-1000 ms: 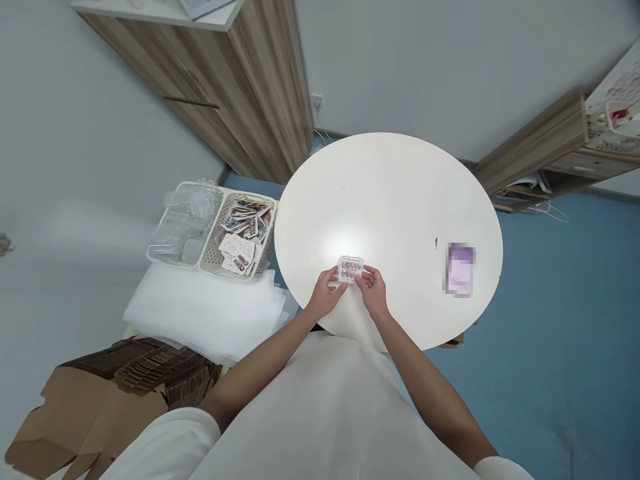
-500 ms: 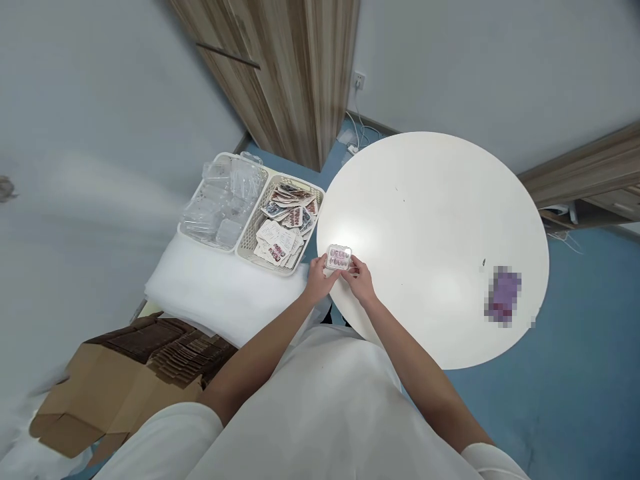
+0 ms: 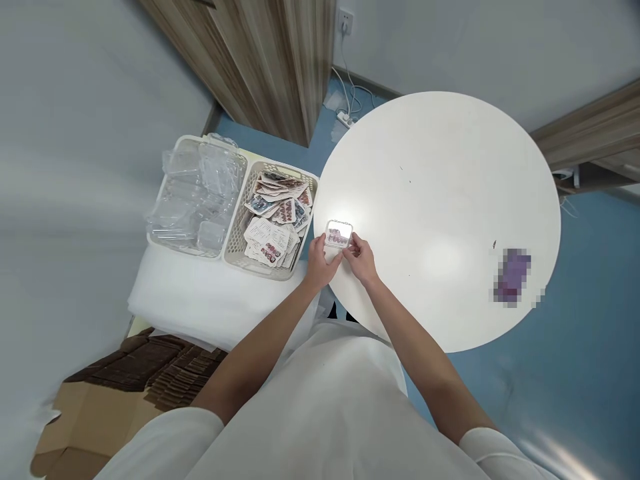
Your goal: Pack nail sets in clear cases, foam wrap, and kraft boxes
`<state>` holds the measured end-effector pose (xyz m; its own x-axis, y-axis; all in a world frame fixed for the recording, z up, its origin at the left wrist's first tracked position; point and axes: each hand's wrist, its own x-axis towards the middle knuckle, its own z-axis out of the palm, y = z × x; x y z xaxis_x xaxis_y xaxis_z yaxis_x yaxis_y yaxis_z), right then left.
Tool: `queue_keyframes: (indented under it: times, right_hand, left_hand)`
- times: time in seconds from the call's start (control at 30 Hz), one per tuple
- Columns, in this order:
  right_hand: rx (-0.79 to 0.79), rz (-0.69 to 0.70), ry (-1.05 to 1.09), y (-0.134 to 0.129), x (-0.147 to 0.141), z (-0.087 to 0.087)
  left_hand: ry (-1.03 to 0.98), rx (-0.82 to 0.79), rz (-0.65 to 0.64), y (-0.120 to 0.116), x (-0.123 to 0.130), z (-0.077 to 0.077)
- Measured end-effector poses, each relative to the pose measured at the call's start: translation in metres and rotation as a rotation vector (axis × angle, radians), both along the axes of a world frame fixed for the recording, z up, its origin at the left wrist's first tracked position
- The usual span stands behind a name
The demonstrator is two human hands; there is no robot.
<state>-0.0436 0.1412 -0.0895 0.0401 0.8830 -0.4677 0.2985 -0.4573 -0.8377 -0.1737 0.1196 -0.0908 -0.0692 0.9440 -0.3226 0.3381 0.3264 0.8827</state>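
A small clear plastic box with a card of purplish-red shapes inside is held over the near left edge of the white round table. My left hand is closed on its left side and my right hand on its lower right corner. Light glares off the lid and covers part of the card. To the left, a white basket contains loose printed cards, some with dark red and blue pictures. The basket beside it holds a heap of clear plastic boxes.
White wrapping sheet lies below the baskets. An open cardboard box with folded brown cardboard stands at lower left. A blurred purple item rests on the table's right side. Cables and a power strip lie on the floor behind.
The view has shifted, so the baskets and table appear larger and higher. Both hands keep hold of the plastic box, which has tilted so that glare now crosses its lid.
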Motion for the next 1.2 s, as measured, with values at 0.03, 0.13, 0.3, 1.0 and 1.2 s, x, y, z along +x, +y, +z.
queue_keyframes:
  times: [0.03,0.13,0.3,1.0,1.2]
  right_hand:
    - [0.005,-0.004,0.009,0.002,0.0,0.0]
    - [0.017,-0.023,0.042,0.004,0.001,0.001]
    - [0.017,-0.031,0.085,0.003,0.002,0.003]
    - [0.031,0.199,0.131,-0.08,0.064,0.005]
    - [0.063,0.453,0.126,-0.094,0.047,0.014]
  left_hand:
    - [-0.005,0.005,-0.004,0.002,0.0,0.001]
    - [-0.014,0.007,-0.01,0.005,-0.001,0.004]
    - [-0.018,0.015,0.008,0.002,0.002,0.005]
    - [0.023,-0.069,0.306,-0.121,0.035,0.035]
    - [0.082,-0.16,0.385,-0.155,0.018,0.04]
